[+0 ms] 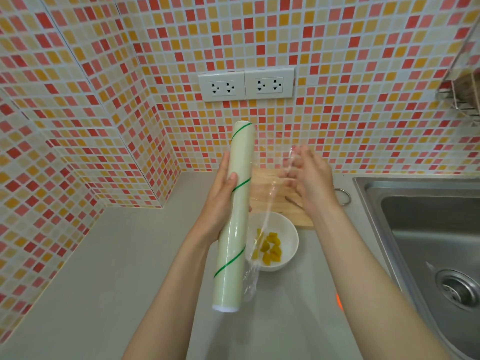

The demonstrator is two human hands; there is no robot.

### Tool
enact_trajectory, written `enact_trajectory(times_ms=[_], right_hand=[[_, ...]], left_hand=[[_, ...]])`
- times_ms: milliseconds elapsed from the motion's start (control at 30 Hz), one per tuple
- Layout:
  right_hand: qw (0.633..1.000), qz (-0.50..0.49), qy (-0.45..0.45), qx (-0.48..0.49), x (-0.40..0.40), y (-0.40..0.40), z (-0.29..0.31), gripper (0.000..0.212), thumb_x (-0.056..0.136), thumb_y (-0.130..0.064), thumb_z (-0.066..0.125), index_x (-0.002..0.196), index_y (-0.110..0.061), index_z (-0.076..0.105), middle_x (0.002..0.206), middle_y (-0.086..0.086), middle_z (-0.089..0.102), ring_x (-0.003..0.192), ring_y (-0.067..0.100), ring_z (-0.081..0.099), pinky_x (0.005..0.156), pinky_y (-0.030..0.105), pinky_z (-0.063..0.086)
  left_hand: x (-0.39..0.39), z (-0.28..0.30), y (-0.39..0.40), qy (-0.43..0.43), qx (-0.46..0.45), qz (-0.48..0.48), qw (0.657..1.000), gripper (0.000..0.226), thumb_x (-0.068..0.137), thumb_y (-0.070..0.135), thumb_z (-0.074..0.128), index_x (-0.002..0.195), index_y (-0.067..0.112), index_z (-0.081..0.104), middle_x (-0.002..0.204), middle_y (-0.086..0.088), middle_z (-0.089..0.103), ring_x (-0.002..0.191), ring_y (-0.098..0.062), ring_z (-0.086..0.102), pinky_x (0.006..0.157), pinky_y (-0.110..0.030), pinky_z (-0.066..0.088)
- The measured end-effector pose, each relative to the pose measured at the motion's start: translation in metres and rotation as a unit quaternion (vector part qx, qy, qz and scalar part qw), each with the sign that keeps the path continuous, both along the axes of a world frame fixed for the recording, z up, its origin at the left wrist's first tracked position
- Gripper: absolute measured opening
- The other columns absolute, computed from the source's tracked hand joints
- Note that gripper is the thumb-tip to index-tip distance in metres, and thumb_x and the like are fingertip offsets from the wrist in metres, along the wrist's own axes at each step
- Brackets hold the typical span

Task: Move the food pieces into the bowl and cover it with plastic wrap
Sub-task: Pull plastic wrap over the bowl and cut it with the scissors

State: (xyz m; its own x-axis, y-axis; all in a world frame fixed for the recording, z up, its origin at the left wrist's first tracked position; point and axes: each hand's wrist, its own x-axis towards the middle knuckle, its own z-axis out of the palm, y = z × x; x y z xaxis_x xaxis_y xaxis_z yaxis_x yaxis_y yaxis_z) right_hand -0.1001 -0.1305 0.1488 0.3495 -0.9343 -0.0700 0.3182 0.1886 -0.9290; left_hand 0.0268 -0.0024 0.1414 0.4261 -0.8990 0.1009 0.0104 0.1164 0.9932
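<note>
No brand or readable writing shows on anything; the roll of plastic wrap [233, 216] carries only a thin green line that winds around its pale body.

The left hand [220, 201] holds this roll in the middle of the frame, nearly upright and a little tilted, with the fingers behind it and the thumb pressed on its front; this grip is closed around the roll. The right hand [310, 178], right of the roll and a little higher, has its fingers bent together on the free edge of the clear film [270, 193], so this grip is closed on the film. The film stretches between the roll and the right hand, and its lower end hangs crumpled beside the bottom of the roll.

The white bowl [284, 229] stands on the grey bench [104, 268] below both hands, just right of the lower part of the roll. The yellow food pieces [270, 249] lie inside it. The roll and the hanging film cover the left side of the bowl from view.

A wooden cutting board [270, 183] lies behind the bowl, touching its far rim, partly hidden by the right hand and the film. A steel sink [428, 229] is at the right edge. Two white wall sockets [245, 85] sit on the tiled wall at upper centre.
</note>
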Motion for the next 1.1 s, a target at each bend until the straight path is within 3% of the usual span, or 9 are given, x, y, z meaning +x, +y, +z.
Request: enact_trajectory(times_ms=[100, 167, 233, 467, 567, 667, 733, 933, 1100], right_hand=[[0.979, 0.148, -0.015, 0.141, 0.012, 0.028, -0.024, 0.056, 0.086, -0.062, 0.042, 0.116, -0.017, 0.054, 0.081, 0.002, 0.068, 0.066, 0.018, 0.067, 0.059, 0.031, 0.052], [0.954, 0.225, -0.033, 0.198, 0.023, 0.048, -0.037, 0.06, 0.083, -0.068, 0.039, 0.101, -0.015, 0.062, 0.069, -0.001, 0.066, 0.062, 0.016, 0.063, 0.061, 0.03, 0.051], [0.942, 0.236, -0.074, 0.225, 0.033, 0.061, -0.042, 0.053, 0.085, -0.065, 0.041, 0.082, -0.018, 0.066, 0.062, -0.004, 0.063, 0.06, 0.013, 0.061, 0.059, 0.027, 0.051], [0.945, 0.152, -0.192, 0.216, 0.036, 0.067, -0.049, 0.029, 0.096, -0.03, 0.046, 0.07, -0.018, 0.053, 0.044, -0.004, 0.044, 0.033, 0.009, 0.037, 0.039, 0.021, 0.026], [0.948, 0.183, -0.149, 0.212, 0.033, 0.063, -0.043, 0.035, 0.095, -0.043, 0.042, 0.084, -0.016, 0.061, 0.039, -0.006, 0.043, 0.026, 0.005, 0.026, 0.03, 0.015, 0.017], [0.935, 0.255, -0.092, 0.226, 0.032, 0.062, -0.038, 0.05, 0.088, -0.061, 0.041, 0.085, -0.017, 0.065, 0.043, -0.003, 0.048, 0.025, 0.005, 0.026, 0.029, 0.013, 0.017], [0.932, 0.273, -0.102, 0.216, 0.03, 0.06, -0.035, 0.042, 0.089, -0.055, 0.044, 0.081, -0.017, 0.061, 0.039, -0.004, 0.045, 0.023, 0.006, 0.026, 0.029, 0.013, 0.017], [0.98, 0.112, -0.106, 0.126, 0.03, 0.063, -0.029, 0.028, 0.097, -0.026, 0.045, 0.074, -0.012, 0.051, 0.033, -0.006, 0.036, 0.023, 0.006, 0.023, 0.03, 0.013, 0.014], [1.0, -0.011, 0.02, 0.02, 0.024, 0.063, -0.026, 0.033, 0.098, -0.025, 0.041, 0.066, -0.017, 0.048, 0.04, -0.007, 0.032, 0.032, 0.006, 0.024, 0.032, 0.015, 0.017]], left_hand=[[-0.004, 0.006, -0.006, -0.028, -0.008, 0.008, 1.0, 0.049, 0.098, 0.032, 0.04, 0.135, 0.059, 0.023, 0.153, 0.004, 0.032, 0.096, -0.029, 0.064, 0.074, -0.042, 0.057], [-0.006, 0.008, -0.008, -0.041, -0.009, 0.003, 0.999, 0.049, 0.098, 0.029, 0.042, 0.137, 0.054, 0.027, 0.141, 0.016, 0.048, 0.108, -0.029, 0.062, 0.088, -0.047, 0.053], [-0.005, 0.009, -0.008, -0.017, -0.008, -0.007, 1.0, 0.05, 0.097, 0.028, 0.044, 0.139, 0.05, 0.029, 0.113, 0.02, 0.066, 0.08, -0.018, 0.068, 0.068, -0.035, 0.059], [0.011, 0.016, 0.005, 0.033, 0.037, 0.016, 0.999, 0.068, 0.087, 0.035, 0.058, 0.142, 0.049, 0.021, 0.094, -0.007, 0.074, 0.069, -0.015, 0.069, 0.055, -0.026, 0.055], [0.012, 0.015, 0.008, 0.032, 0.045, -0.001, 0.998, 0.063, 0.089, 0.034, 0.055, 0.143, 0.046, 0.024, 0.111, -0.008, 0.066, 0.063, -0.011, 0.065, 0.053, -0.025, 0.053], [0.013, 0.01, 0.008, 0.049, 0.049, -0.017, 0.997, 0.051, 0.093, 0.035, 0.05, 0.14, 0.044, 0.032, 0.085, 0.001, 0.07, 0.055, -0.012, 0.062, 0.048, -0.024, 0.051], [0.014, 0.01, 0.009, 0.053, 0.06, -0.023, 0.996, 0.052, 0.09, 0.038, 0.051, 0.139, 0.044, 0.033, 0.085, -0.002, 0.07, 0.054, -0.013, 0.06, 0.048, -0.025, 0.051], [0.017, 0.006, 0.01, 0.081, 0.067, -0.012, 0.994, 0.055, 0.086, 0.043, 0.055, 0.137, 0.03, 0.038, 0.089, -0.011, 0.066, 0.057, -0.011, 0.063, 0.047, -0.024, 0.05], [0.019, -0.008, 0.011, 0.145, 0.071, -0.031, 0.986, 0.067, 0.077, 0.048, 0.062, 0.136, 0.051, 0.031, 0.078, -0.008, 0.063, 0.079, -0.031, 0.07, 0.061, -0.039, 0.057]])
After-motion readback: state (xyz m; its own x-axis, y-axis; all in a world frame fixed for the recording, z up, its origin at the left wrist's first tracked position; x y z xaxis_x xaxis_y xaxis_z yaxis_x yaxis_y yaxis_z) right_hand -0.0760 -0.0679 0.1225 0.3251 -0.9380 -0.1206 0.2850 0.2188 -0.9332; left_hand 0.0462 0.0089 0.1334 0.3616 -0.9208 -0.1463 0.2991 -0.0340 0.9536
